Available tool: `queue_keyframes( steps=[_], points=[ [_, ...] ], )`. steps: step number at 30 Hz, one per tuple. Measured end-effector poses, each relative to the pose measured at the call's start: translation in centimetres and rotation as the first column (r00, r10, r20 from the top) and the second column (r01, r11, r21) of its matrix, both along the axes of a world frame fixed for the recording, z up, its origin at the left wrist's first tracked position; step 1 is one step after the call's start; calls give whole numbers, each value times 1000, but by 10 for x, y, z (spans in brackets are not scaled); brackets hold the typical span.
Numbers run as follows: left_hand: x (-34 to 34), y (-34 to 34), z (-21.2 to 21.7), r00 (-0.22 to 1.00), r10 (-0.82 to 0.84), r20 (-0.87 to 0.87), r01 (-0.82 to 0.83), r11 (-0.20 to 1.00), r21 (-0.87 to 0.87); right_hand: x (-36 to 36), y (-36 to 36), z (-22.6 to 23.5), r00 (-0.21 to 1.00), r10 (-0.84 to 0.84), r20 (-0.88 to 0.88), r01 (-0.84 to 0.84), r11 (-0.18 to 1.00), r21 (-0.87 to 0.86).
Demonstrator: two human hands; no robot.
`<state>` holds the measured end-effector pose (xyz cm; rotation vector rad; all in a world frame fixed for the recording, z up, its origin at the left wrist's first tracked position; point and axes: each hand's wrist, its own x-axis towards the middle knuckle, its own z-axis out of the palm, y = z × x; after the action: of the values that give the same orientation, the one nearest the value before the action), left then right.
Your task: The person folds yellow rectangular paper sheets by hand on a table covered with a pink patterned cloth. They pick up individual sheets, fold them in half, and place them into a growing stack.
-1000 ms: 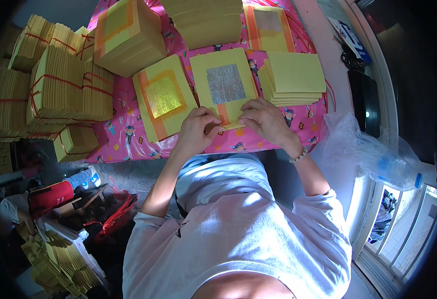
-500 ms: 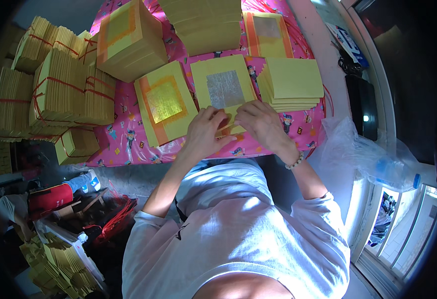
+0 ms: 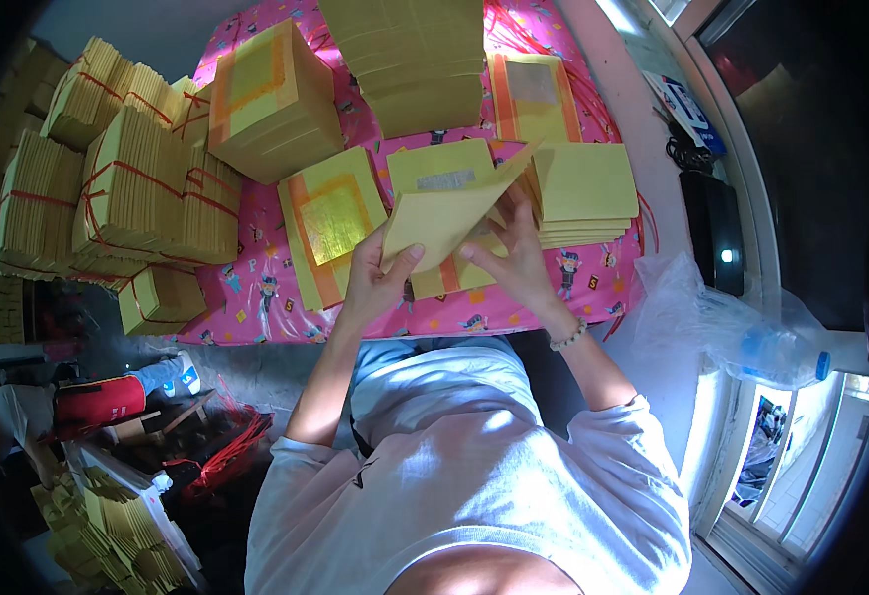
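Head view: person in a white shirt [image 3: 474,466] at the near edge, both forearms reaching up to a table with a pink cloth [image 3: 256,288]. Left hand [image 3: 375,278] grips the lower left corner of a lifted yellow sheet [image 3: 449,213], thumb on the near face, the other fingers behind it. Right hand [image 3: 514,253], bead bracelet [image 3: 568,335] at the wrist, has its fingers spread, tips on the sheet's lower right part and the stack [image 3: 454,273] below it. The sheet is tilted up, its far right corner raised over the middle stack, which shows a silver square [image 3: 444,180]. Just left, a stack with a gold square [image 3: 333,223] and orange border. Right, a plain yellow stack [image 3: 585,188]. Farther, a tall orange-marked block [image 3: 271,99], a tall plain pile [image 3: 415,59], and a silver-square stack [image 3: 539,94]. Far left, bundles tied with red string [image 3: 127,188]. Right of the table, a clear plastic bag [image 3: 732,317] and a black box [image 3: 717,228].
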<state>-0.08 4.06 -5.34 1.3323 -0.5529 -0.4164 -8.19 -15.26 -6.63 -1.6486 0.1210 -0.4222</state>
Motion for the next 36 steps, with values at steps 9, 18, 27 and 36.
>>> queue_keyframes(
  steps=[9,18,27,36],
  points=[
    [1,-9,-31,981,10,196,-40,988,152,-2,4,7,979,165,-121,-142,973,180],
    [0,-27,-33,924,104,369,-139,988,68,-3,3,-1,991,128,-26,-128,992,19],
    [3,-34,3,994,-97,43,94,994,49,-1,0,14,997,-21,-77,31,991,129],
    [8,-39,21,899,-181,-400,172,983,-56,2,-2,28,989,-38,-142,59,987,149]
  ],
)
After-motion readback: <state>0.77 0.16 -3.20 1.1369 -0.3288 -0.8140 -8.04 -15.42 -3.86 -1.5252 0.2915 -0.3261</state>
